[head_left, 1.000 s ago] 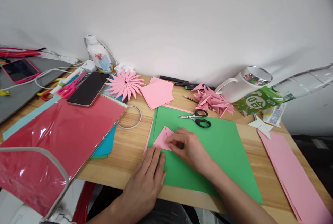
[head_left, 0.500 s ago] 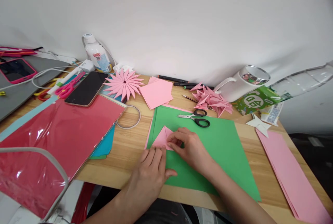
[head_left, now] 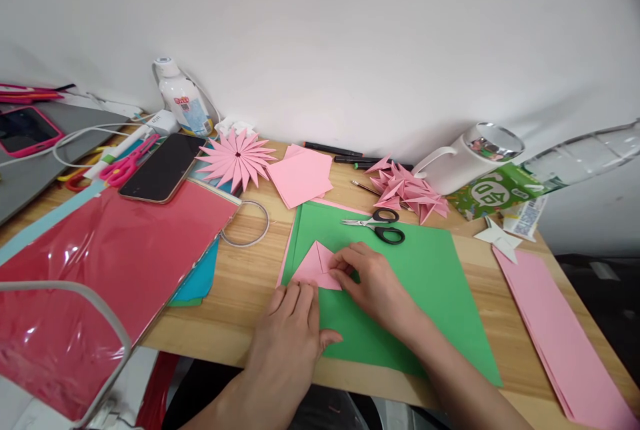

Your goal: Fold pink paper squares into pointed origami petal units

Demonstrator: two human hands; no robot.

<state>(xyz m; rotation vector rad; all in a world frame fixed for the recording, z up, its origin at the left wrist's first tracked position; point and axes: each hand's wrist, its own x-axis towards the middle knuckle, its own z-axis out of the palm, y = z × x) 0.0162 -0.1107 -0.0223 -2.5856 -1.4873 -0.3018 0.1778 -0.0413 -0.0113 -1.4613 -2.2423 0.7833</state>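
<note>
A folded pink piece of paper [head_left: 313, 262] lies on the green sheets [head_left: 425, 283], showing a triangular shape with a crease running down from its peak. My left hand [head_left: 290, 330] lies flat, its fingertips pressing the paper's lower left edge and its thumb stretched out to the side. From the right, my right hand [head_left: 363, 277] pinches the paper's right flap between thumb and forefinger; the other fingers curl behind. Black-handled scissors [head_left: 377, 223] rest on the green sheets just above my right hand.
Left of the green sheets are a tape ring [head_left: 250, 223], a red plastic-covered pack [head_left: 115, 250] and a phone [head_left: 163, 169]. Behind lie a pink paper star [head_left: 237, 155], pink squares [head_left: 300, 177] and folded pieces [head_left: 405, 190]. A white mug [head_left: 463, 160] and pink strips [head_left: 560, 330] are rightward.
My right hand has shifted slightly right along the pink paper, uncovering more of its right side. My left hand stays pressed at the lower edge.
</note>
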